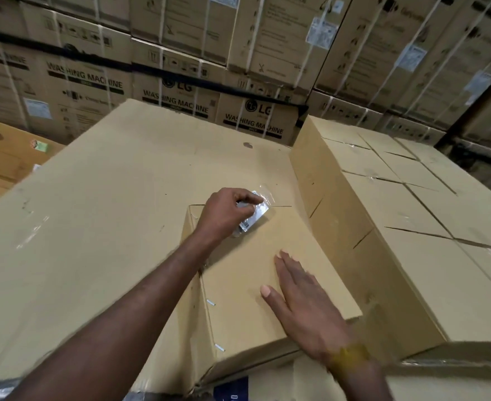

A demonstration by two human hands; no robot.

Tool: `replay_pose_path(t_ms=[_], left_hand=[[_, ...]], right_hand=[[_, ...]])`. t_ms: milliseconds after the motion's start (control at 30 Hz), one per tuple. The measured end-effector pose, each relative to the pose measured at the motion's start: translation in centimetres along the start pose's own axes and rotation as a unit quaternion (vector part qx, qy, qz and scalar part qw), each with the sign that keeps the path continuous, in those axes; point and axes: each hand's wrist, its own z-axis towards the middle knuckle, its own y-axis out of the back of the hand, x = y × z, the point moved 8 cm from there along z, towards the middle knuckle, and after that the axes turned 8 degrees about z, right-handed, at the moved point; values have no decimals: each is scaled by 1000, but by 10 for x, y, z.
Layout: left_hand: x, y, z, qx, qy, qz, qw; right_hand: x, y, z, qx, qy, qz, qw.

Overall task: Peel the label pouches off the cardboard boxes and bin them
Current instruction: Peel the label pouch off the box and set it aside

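While left hand (226, 211) pinches label pouch (254, 211) | right hand (302, 302) flat on cardboard box (253, 267)

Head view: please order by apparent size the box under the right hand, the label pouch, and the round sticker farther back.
1. Cardboard box, under the flat right hand.
2. Label pouch, pinched by the left hand.
3. Round sticker; it lies farther away, so unsure.

Box (267, 273) under the hands: plain brown cardboard, matt, slightly scuffed, metal staples (211, 302) along the left edge. Label pouch (255, 211): clear glossy plastic, crinkled, white printed paper inside. Neighbouring boxes (412, 198): same matt cardboard, seams closed with shiny clear tape. Stacked cartons (180, 102) behind: printed cardboard, pale plastic strapping.
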Motion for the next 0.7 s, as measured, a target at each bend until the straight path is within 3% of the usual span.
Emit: replay_pose_path(t_ms=[167, 367, 500, 700], left_hand=[[0, 0, 0, 6, -1, 15, 1000], [0, 0, 2, 5, -6, 51, 999], [-1, 1, 0, 6, -11, 25, 1000], [-2, 0, 2, 7, -13, 51, 999]], right_hand=[[2, -9, -36, 40, 23, -25, 999], [14, 4, 28, 33, 61, 11, 998], [16, 2, 25, 22, 54, -4, 998], [22, -5, -10, 70, 20, -31, 997]])
